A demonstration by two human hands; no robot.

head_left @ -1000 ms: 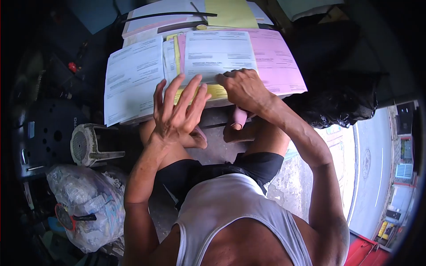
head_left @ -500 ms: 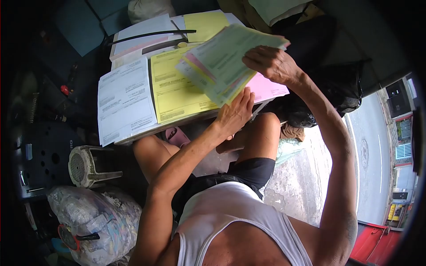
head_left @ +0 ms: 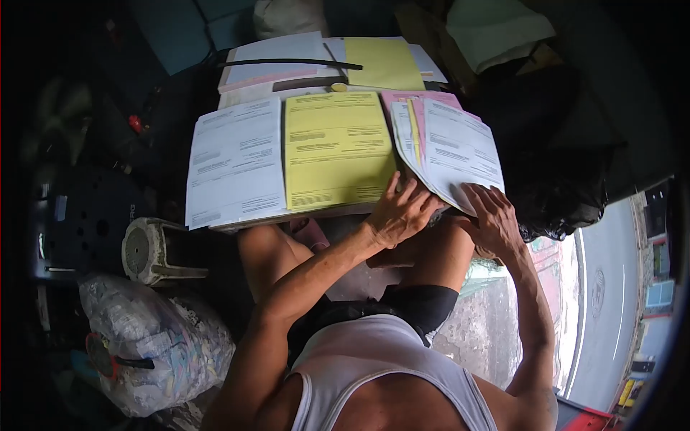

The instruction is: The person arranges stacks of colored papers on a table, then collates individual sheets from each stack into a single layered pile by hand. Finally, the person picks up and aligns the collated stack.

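Observation:
A stack of printed white forms [head_left: 233,161] lies at the table's left, with yellow forms [head_left: 338,151] beside it in the middle. On the right, a fanned set of mixed sheets [head_left: 463,147] rests over pink forms [head_left: 431,98], its near edge bent up. My left hand [head_left: 406,212] touches the lower left edge of that set, fingers bent; what they grip is hidden. My right hand [head_left: 492,219] holds the set's near right corner, its fingers on top of the paper.
Behind the forms lie a black strip [head_left: 287,63], a yellow sheet [head_left: 384,65] and more paper. A stool [head_left: 154,251] and a filled clear plastic bag [head_left: 154,345] stand at left. Black plastic bags [head_left: 560,194] sit right of the table.
The mixed set was lifted from the yellow forms, moved right and lowered over the pink ones. Both hands went with it; the yellow forms are now uncovered.

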